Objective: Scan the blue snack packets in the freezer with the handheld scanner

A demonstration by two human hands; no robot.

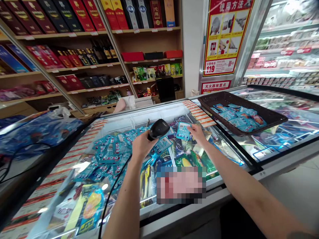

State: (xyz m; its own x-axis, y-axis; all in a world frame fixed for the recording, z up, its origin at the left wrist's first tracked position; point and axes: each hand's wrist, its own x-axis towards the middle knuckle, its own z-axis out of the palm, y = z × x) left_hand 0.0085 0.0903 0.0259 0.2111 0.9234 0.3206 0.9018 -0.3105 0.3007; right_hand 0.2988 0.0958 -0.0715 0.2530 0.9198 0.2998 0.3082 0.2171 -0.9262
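In my left hand [142, 146] is a black handheld barcode scanner [159, 129], its head tilted toward the right and a cable running down along my forearm. My right hand [197, 132] pinches a small blue packet [183, 130] by its right edge, with the printed side toward me. Scanner and packet are a short gap apart. Below both hands, many similar blue packets [112, 149] lie heaped over the freezer's glass top on the left. Frozen goods in green and purple bags show under my right hand.
A dark brown tray [274, 116] with more blue packets stands on the freezer to the right. Bagged blue packages [40, 136] lie at the left. Shelves of boxes and bottles [84, 31] stand behind, near a red poster [225, 39]. A pixelated patch hides part of the front edge.
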